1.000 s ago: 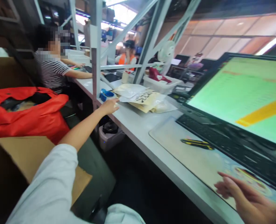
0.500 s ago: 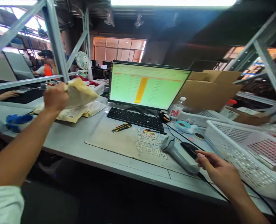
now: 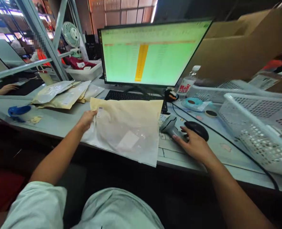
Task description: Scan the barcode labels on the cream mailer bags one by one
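My left hand [image 3: 86, 121] grips the left edge of a flat mailing bag [image 3: 126, 127], cream along its top and whitish lower down. A small label is near its upper left corner, and a pale square shows through its front. The bag hangs over the desk's front edge and covers much of the desk mat and keyboard [image 3: 117, 95]. My right hand [image 3: 195, 144] closes round the handle of a grey barcode scanner [image 3: 169, 124], its thumb and fingers on either side. Just behind those fingers sits a black mouse [image 3: 199, 129].
A monitor [image 3: 122, 54] stands behind the bag. More mailing bags [image 3: 66, 95] lie left, near a blue tape dispenser [image 3: 19, 113]. Right are a bottle [image 3: 186, 82], tape rolls [image 3: 193, 103], a white basket [image 3: 257, 127] and a cardboard box [image 3: 236, 47]. A co-worker's hand [image 3: 8, 88] rests far left.
My left hand has brought a mailing bag from the pile at left to in front of the keyboard. My right hand has moved left onto the scanner's handle. The view has tilted down.
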`<act>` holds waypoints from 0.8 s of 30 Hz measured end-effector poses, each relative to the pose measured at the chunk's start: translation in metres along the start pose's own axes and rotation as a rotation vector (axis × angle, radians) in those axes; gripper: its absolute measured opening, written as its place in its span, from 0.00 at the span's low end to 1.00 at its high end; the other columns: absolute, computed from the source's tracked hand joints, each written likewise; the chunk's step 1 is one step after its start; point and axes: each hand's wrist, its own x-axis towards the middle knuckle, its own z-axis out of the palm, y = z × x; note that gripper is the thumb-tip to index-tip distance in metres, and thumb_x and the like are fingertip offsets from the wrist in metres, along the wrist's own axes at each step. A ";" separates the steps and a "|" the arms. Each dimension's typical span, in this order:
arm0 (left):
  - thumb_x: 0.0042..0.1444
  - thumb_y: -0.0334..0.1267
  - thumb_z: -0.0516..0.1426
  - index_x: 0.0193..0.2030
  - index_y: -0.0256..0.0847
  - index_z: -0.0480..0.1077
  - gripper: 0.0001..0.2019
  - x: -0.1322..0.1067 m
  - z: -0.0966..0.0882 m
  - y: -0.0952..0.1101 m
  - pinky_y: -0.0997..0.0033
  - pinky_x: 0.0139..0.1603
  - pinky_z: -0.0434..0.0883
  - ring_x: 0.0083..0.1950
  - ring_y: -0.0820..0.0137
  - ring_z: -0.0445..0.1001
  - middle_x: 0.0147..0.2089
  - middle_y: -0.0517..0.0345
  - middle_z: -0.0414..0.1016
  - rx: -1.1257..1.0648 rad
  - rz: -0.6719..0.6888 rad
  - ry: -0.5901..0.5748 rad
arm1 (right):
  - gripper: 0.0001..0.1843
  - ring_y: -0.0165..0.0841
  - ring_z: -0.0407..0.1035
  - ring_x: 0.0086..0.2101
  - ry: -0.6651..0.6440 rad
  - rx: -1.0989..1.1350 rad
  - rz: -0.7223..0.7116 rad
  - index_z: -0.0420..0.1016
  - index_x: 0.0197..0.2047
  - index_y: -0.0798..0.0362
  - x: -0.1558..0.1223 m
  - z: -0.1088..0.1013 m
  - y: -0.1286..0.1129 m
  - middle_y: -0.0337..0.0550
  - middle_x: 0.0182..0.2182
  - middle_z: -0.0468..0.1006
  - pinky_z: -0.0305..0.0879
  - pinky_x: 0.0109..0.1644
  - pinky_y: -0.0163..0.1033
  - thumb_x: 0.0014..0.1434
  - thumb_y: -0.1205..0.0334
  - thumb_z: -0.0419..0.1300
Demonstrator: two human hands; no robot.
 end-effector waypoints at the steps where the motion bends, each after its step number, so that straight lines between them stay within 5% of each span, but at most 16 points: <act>1: 0.55 0.44 0.65 0.40 0.36 0.77 0.13 -0.003 0.001 -0.018 0.59 0.41 0.81 0.39 0.56 0.83 0.30 0.51 0.81 0.025 -0.036 -0.015 | 0.51 0.58 0.73 0.54 -0.003 -0.017 -0.017 0.67 0.70 0.62 -0.001 0.003 0.001 0.64 0.60 0.75 0.69 0.60 0.62 0.59 0.29 0.54; 5: 0.61 0.46 0.61 0.36 0.38 0.75 0.12 -0.007 -0.009 -0.037 0.69 0.36 0.76 0.35 0.63 0.79 0.29 0.56 0.78 0.104 -0.056 -0.049 | 0.45 0.61 0.72 0.55 0.111 -0.052 -0.127 0.70 0.67 0.61 0.001 -0.001 -0.006 0.67 0.57 0.76 0.70 0.58 0.62 0.63 0.31 0.54; 8: 0.64 0.46 0.58 0.33 0.40 0.72 0.13 -0.007 -0.014 -0.009 0.73 0.36 0.74 0.37 0.65 0.76 0.30 0.59 0.75 0.308 0.184 -0.128 | 0.40 0.59 0.74 0.52 0.243 0.005 -0.274 0.71 0.66 0.60 0.006 -0.018 -0.039 0.66 0.55 0.78 0.71 0.57 0.62 0.67 0.34 0.52; 12: 0.68 0.42 0.56 0.28 0.40 0.68 0.16 -0.020 -0.011 0.053 0.72 0.36 0.71 0.37 0.65 0.74 0.29 0.59 0.71 0.534 0.477 -0.263 | 0.34 0.53 0.75 0.53 0.266 0.183 -0.516 0.72 0.65 0.54 0.022 -0.049 -0.114 0.58 0.58 0.77 0.72 0.60 0.60 0.67 0.37 0.57; 16: 0.64 0.40 0.61 0.29 0.36 0.72 0.13 -0.020 0.000 0.132 0.75 0.35 0.70 0.39 0.65 0.77 0.30 0.61 0.71 0.587 0.459 -0.412 | 0.43 0.50 0.72 0.57 -0.011 0.369 -0.666 0.68 0.69 0.50 0.057 -0.074 -0.185 0.52 0.62 0.74 0.73 0.61 0.57 0.59 0.33 0.65; 20: 0.70 0.39 0.52 0.36 0.30 0.76 0.17 0.014 0.029 0.206 0.69 0.45 0.75 0.48 0.62 0.81 0.38 0.62 0.72 0.718 0.519 -0.284 | 0.33 0.47 0.77 0.50 -0.493 0.487 -0.692 0.78 0.56 0.50 0.069 -0.072 -0.234 0.45 0.50 0.83 0.77 0.54 0.52 0.56 0.37 0.70; 22: 0.72 0.38 0.47 0.36 0.28 0.76 0.21 0.027 0.057 0.219 0.60 0.52 0.74 0.53 0.59 0.80 0.39 0.60 0.73 0.856 0.616 -0.263 | 0.27 0.46 0.78 0.46 -0.582 0.674 -0.579 0.81 0.48 0.52 0.050 -0.048 -0.253 0.46 0.44 0.84 0.78 0.51 0.50 0.57 0.38 0.69; 24: 0.71 0.38 0.52 0.35 0.29 0.77 0.18 0.027 0.091 0.204 0.53 0.59 0.72 0.57 0.56 0.79 0.40 0.58 0.76 1.033 0.754 -0.345 | 0.29 0.45 0.79 0.44 -0.572 1.014 -0.374 0.79 0.48 0.52 0.016 -0.008 -0.268 0.48 0.43 0.84 0.79 0.48 0.49 0.57 0.36 0.67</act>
